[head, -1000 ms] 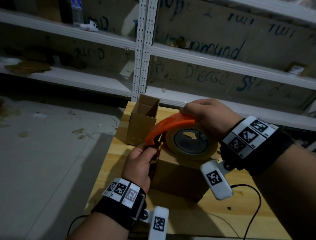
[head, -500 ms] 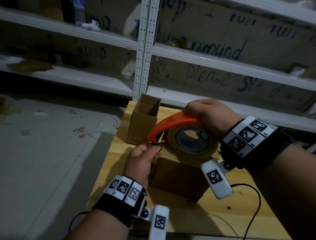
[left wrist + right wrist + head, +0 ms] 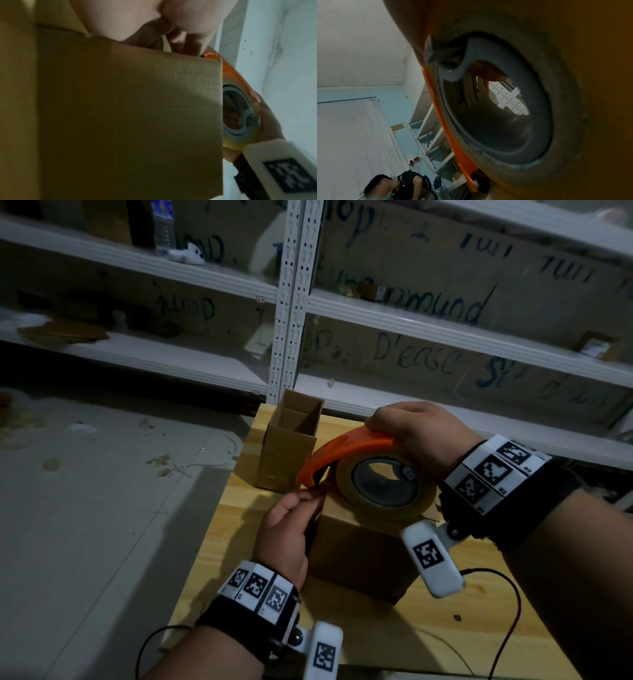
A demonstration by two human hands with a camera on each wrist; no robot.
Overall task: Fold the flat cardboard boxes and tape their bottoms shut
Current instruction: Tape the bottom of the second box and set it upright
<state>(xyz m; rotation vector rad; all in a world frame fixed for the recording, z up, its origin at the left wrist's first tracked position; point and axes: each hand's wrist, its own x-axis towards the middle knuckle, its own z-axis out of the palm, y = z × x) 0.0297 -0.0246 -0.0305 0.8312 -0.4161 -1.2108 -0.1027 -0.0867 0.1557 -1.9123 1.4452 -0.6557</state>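
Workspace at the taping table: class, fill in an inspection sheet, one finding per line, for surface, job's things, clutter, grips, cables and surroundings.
Surface: pale wooden table, dimly lit.
Job's things: near cardboard box with orange tape dispenser and its tape roll on top; second cardboard box stands open-topped at the far edge.
Clutter: small dark speck on the table.
Grips: right hand grips the dispenser; left hand pinches at the dispenser's front tip, probably the tape end.
Cables: black cable runs across the table; another hangs at the left wrist.
Surroundings: white shelving, scribbled back panels, littered floor.
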